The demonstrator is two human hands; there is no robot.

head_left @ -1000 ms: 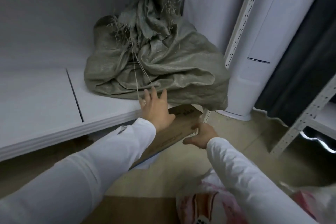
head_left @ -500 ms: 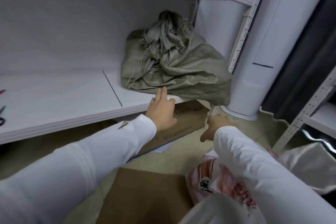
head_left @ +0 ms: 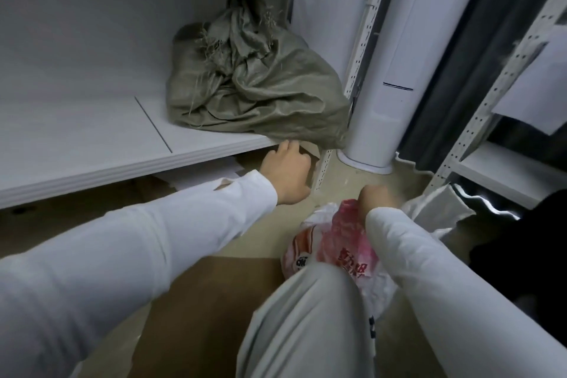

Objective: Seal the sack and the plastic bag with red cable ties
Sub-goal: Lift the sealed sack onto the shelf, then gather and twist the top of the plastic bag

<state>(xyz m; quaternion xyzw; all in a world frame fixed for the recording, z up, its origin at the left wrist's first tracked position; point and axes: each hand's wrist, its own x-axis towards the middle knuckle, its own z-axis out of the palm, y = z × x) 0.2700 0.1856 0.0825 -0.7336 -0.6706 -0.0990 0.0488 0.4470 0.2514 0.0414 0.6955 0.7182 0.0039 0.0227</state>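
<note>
**Sack and plastic bag: neither one tied yet**

The sack (head_left: 260, 95) lies slumped at the right back corner of the lower shelf (head_left: 92, 144), one end drooping over the front edge. Its frayed mouth is bunched on top, with no red tie to be seen on it. The plastic bag (head_left: 340, 242), printed pink and red, sits on the floor (head_left: 346, 184) below the shelf, beside the person's knee (head_left: 306, 316). The right hand (head_left: 376, 198) is fisted round the bag's gathered top. The left hand (head_left: 285, 172) reaches to the shelf's front edge just under the sack's overhang, fingers bent; whether it grips anything I cannot tell. No cable ties show anywhere, so I judge both seals are left to do.
</note>
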